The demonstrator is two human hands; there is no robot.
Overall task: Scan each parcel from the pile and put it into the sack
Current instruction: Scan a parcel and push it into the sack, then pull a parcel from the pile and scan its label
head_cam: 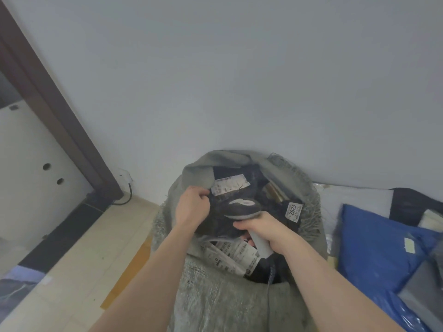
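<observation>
A grey woven sack (215, 295) stands open in front of me, filled with black parcels bearing white labels. My left hand (191, 207) grips a black parcel (223, 195) with a white label at the sack's mouth. My right hand (261, 228) holds a handheld scanner (242, 207) by its grey handle, its dark head pointing over the parcels. The scanner's cable (271, 276) hangs down over the sack's front. Another labelled black parcel (230, 255) lies just under my right hand.
A pile of blue, black and white parcels (374, 238) lies on the floor to the right of the sack. A dark wooden door frame (60, 121) runs along the left. A white wall stands behind the sack. Tiled floor (91, 255) shows at the left.
</observation>
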